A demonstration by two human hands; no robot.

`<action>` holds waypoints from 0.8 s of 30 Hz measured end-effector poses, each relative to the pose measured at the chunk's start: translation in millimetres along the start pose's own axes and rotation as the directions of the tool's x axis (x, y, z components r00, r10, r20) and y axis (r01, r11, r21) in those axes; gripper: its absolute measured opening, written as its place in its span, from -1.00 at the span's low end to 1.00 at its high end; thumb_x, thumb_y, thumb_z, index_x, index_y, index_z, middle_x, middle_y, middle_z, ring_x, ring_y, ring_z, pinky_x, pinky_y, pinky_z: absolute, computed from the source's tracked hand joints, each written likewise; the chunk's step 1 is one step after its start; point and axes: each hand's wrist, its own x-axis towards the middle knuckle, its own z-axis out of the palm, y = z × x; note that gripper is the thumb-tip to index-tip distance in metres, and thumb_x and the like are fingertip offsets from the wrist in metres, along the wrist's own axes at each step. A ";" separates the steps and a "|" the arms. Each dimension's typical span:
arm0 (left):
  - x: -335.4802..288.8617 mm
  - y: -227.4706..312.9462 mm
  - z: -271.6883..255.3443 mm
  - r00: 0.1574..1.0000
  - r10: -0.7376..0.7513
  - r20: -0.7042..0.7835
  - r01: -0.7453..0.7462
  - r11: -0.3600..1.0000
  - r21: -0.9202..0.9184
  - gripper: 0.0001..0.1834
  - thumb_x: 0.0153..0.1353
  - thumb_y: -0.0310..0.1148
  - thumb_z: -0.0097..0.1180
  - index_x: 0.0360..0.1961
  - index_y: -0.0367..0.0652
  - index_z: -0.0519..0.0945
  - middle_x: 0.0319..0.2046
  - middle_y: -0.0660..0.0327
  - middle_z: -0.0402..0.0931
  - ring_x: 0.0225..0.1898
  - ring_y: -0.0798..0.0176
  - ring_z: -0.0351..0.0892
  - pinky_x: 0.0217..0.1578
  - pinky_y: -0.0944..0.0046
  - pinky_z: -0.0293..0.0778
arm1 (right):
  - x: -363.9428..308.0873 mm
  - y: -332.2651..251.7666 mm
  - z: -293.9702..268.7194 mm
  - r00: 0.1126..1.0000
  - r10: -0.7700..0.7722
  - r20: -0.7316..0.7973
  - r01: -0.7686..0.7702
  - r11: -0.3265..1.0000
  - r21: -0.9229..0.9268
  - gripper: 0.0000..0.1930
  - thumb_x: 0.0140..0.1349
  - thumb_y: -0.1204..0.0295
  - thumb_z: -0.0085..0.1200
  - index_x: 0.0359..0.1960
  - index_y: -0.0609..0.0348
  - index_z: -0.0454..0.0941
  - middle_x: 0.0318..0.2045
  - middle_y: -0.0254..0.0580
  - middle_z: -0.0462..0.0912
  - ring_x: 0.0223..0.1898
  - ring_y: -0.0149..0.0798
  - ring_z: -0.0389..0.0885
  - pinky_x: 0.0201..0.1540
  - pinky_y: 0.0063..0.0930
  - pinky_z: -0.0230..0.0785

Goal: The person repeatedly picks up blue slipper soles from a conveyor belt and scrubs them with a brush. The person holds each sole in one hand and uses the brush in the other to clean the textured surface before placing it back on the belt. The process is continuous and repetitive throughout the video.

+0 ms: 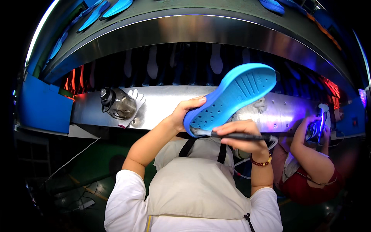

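My left hand [184,113] is closed around the left edge of a bright blue shoe sole [237,96], thumb along its rim. The sole is tilted, its wide end up and to the right, and its inner face shows ribs and small holes. In my right hand [247,129] is a brush with a black handle [241,136], gripped between thumb and fingers. Its pale bristles [200,132] touch the inside of the sole's lower end. A pale hose [274,142] shows by the handle's rear; whether it joins the brush I cannot tell.
On the steel ledge [162,100] ahead stand a dark transparent bottle [123,104] and a white glove [138,101]. Clear plastic [249,112] lies behind the sole. Blue soles [116,7] rest on the upper belt. At right, a co-worker's arms [305,143] handle a lit shoe part [320,125].
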 end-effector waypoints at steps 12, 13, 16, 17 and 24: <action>-8.9 26.7 4.2 0.905 -0.392 -0.167 0.426 0.819 0.384 -0.34 0.08 -0.09 -0.10 0.11 -0.36 0.26 0.03 -0.06 0.32 -0.03 0.10 0.41 0.02 0.21 0.30 | 3.2 -25.1 -37.1 0.911 -0.078 0.406 0.145 0.980 -0.135 -0.75 -0.11 0.68 0.15 -0.30 0.33 0.56 -0.28 -0.01 0.60 -0.21 -0.13 0.59 -0.12 -0.42 0.43; -11.0 27.6 4.3 0.904 -0.392 -0.169 0.427 0.840 0.335 -0.35 0.09 -0.09 -0.10 0.11 -0.37 0.26 0.03 -0.07 0.32 -0.03 0.11 0.41 0.02 0.21 0.30 | 3.5 -25.2 -37.6 0.911 -0.076 0.405 0.142 0.981 -0.135 -0.75 -0.11 0.68 0.15 -0.30 0.33 0.56 -0.28 -0.01 0.60 -0.21 -0.13 0.59 -0.12 -0.42 0.43; -17.4 32.4 6.2 0.906 -0.377 -0.191 0.419 0.858 0.295 -0.36 0.09 -0.09 -0.11 0.08 -0.38 0.29 0.01 -0.07 0.34 -0.05 0.11 0.43 0.02 0.22 0.30 | 5.2 -18.5 -34.6 0.973 -0.130 0.189 0.150 0.984 -0.095 -0.74 -0.11 0.69 0.15 -0.30 0.32 0.56 -0.28 -0.02 0.60 -0.19 -0.16 0.58 -0.12 -0.43 0.43; -19.4 35.3 5.7 0.910 -0.363 -0.201 0.410 0.862 0.297 -0.37 0.09 -0.09 -0.10 0.07 -0.39 0.31 -0.02 -0.08 0.36 -0.06 0.11 0.43 0.02 0.22 0.30 | 2.2 -15.3 -33.9 0.973 -0.130 0.190 0.150 0.984 -0.099 -0.74 -0.11 0.69 0.15 -0.30 0.32 0.56 -0.28 -0.02 0.60 -0.19 -0.16 0.58 -0.12 -0.43 0.43; -35.4 44.0 2.1 0.933 -0.205 -0.295 0.299 0.899 0.319 -0.35 0.03 -0.06 -0.07 -0.01 -0.44 0.37 -0.09 -0.12 0.42 -0.10 0.06 0.45 -0.02 0.24 0.32 | -6.4 1.9 -34.7 0.997 -0.072 -0.036 0.066 0.987 -0.144 -0.76 -0.12 0.65 0.19 -0.33 0.32 0.56 -0.28 -0.01 0.60 -0.21 -0.17 0.59 -0.13 -0.42 0.42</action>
